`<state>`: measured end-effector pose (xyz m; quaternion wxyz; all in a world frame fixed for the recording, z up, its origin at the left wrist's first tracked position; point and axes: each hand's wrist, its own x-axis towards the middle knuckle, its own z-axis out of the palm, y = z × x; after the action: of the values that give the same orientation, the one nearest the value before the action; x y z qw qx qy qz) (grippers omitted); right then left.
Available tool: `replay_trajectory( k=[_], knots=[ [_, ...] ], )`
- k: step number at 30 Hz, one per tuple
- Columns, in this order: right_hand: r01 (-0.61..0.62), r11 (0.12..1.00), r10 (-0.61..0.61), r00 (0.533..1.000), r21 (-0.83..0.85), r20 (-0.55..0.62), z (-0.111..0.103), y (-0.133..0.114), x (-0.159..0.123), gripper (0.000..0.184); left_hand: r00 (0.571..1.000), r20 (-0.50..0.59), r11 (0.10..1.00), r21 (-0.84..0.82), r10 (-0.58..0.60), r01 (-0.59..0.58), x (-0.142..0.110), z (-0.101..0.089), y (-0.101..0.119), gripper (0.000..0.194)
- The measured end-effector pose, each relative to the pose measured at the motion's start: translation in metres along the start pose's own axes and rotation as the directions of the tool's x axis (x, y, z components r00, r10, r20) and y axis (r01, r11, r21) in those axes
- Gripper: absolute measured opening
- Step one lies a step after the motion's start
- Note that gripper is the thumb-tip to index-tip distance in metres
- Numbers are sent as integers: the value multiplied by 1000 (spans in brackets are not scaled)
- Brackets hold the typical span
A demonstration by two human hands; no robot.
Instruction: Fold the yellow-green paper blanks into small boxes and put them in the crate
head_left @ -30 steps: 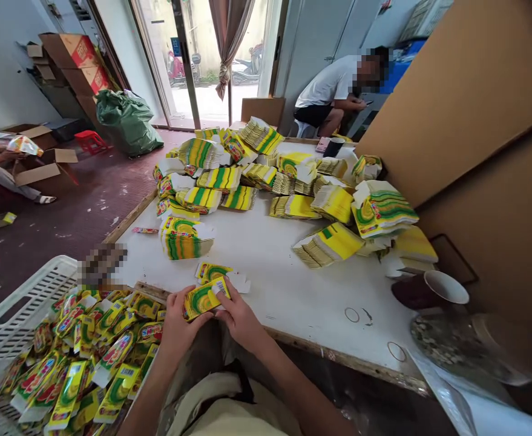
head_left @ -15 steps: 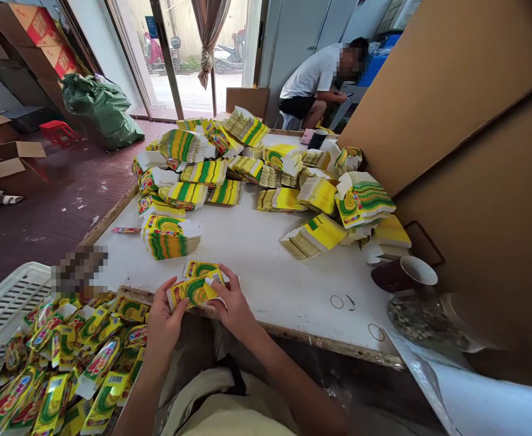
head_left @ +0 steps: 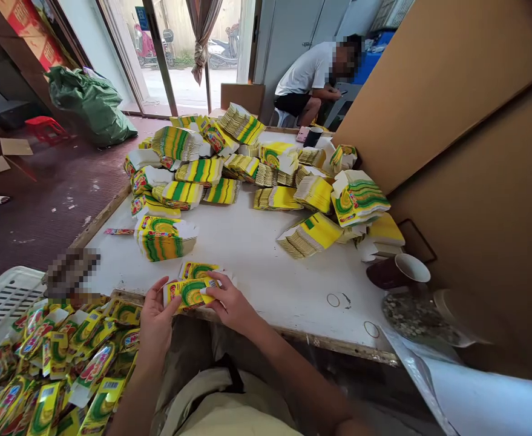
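Between my two hands is a small yellow and green carton (head_left: 192, 293), held above the front edge of the white table (head_left: 256, 284). My left hand (head_left: 157, 306) grips its left end, thumb in front. At the right end, my right hand (head_left: 224, 300) pinches it with thumb and fingers near the barcode. Just behind lies another carton (head_left: 197, 269) of the same print, flat on the table. A fanned stack of flat cartons (head_left: 163, 237) stands farther back to the left. Below my left arm, a white plastic basket (head_left: 9, 303) is heaped with cartons of the same kind.
Bundles of flat cartons (head_left: 200, 171) cover the table's far side, with another bundle (head_left: 310, 235) nearer right. A dark mug (head_left: 386, 274), a clear jar (head_left: 411, 315) and a rubber band (head_left: 333, 300) are on the right. Tall cardboard (head_left: 429, 115) borders that side. A person (head_left: 306, 75) sits beyond.
The view has shifted slightly, so most things sit a little farther left. Both hands keep hold of the carton, which is now more nearly level.
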<state>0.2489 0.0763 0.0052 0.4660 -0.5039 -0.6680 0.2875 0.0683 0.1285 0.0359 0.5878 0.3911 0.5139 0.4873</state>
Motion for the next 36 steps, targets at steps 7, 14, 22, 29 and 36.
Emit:
replay_trajectory(
  k=[7,14,22,29,36],
  knots=[
    [-55,993,67,992,104,-112,8,7,-4,39,990,62,986,100,125,-131,-8,5,0,60],
    [-186,911,281,933,367,-224,19,8,-2,66,970,119,949,213,212,-234,-20,15,-3,53],
    [-65,997,60,993,-48,-98,19,-9,-9,52,990,50,980,140,133,-139,-20,12,-3,53],
    [-5,995,1,999,-97,-36,5,-5,-5,20,1000,-3,999,-33,5,-5,-5,5,-12,62],
    [1,999,-4,998,40,69,-7,1,1,20,1000,-2,999,-47,9,-9,-3,2,-9,60]
  ],
)
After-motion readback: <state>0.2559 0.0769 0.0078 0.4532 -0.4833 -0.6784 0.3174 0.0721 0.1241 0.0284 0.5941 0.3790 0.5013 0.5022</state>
